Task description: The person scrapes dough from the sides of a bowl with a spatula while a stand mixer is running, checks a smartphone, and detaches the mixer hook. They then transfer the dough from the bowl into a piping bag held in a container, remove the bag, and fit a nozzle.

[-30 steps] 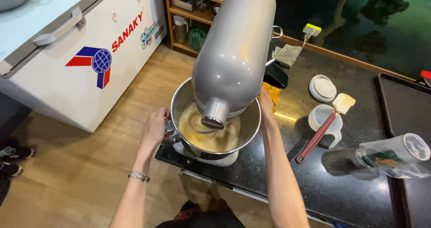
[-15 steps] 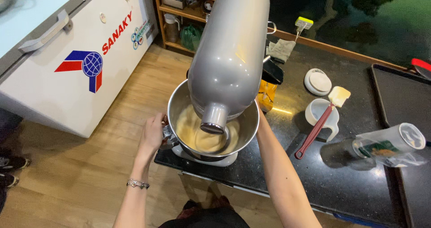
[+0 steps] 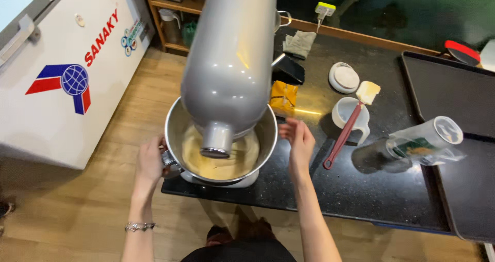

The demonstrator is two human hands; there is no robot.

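Observation:
A grey stand mixer has its head [image 3: 231,61] tilted up over a steel bowl [image 3: 178,125] that holds pale batter [image 3: 216,164]. My left hand [image 3: 149,161] grips the bowl's handle on its left side. My right hand [image 3: 297,141] hovers just right of the bowl's rim, fingers apart and holding nothing. The bowl sits on the mixer's white base at the near left corner of the black counter [image 3: 361,190].
A red-handled spatula [image 3: 346,125] rests across a white cup [image 3: 350,115]. A clear plastic container [image 3: 425,141] lies on its side, beside a dark baking tray [image 3: 448,94]. A yellow packet [image 3: 283,97], a white lid [image 3: 344,77] and a cloth [image 3: 300,43] lie further back. A white chest freezer [image 3: 56,71] stands left.
My right hand has come off the bowl's right rim and now floats beside it, open. The view has shifted closer. My left hand stays on the handle.

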